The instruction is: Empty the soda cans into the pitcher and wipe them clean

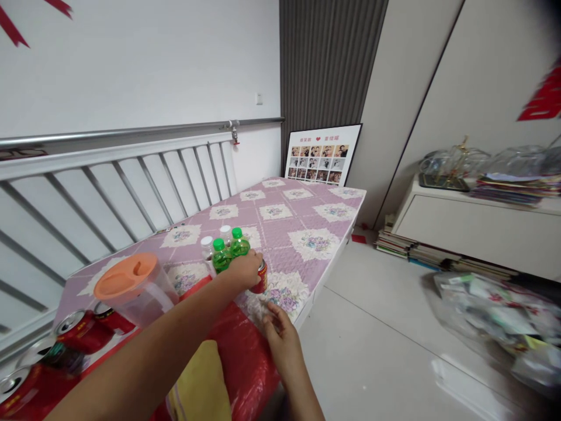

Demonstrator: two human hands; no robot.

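Note:
My left hand (248, 269) reaches over the table with its fingers closed around the top of a red drink can (260, 279), which stands on the tablecloth. Just left of it are two bottles with green caps, one nearer (220, 257) and one farther (239, 242), and two white-capped bottles (207, 248). Close to the table's front edge is my right hand (280, 330), its thumb and fingers curled together beside a crumpled whitish patch; whatever lies between them is unclear. A red plastic bag (243, 351) and a yellow cloth (205, 383) lie below my forearms.
A clear pitcher with an orange lid (127, 278) and several red cans (83, 330) stand at the left. The flowered tablecloth (302, 219) stretches to a framed photo board (324, 155). Right of the table are a white cabinet (477, 219) and a filled plastic bag (495, 321).

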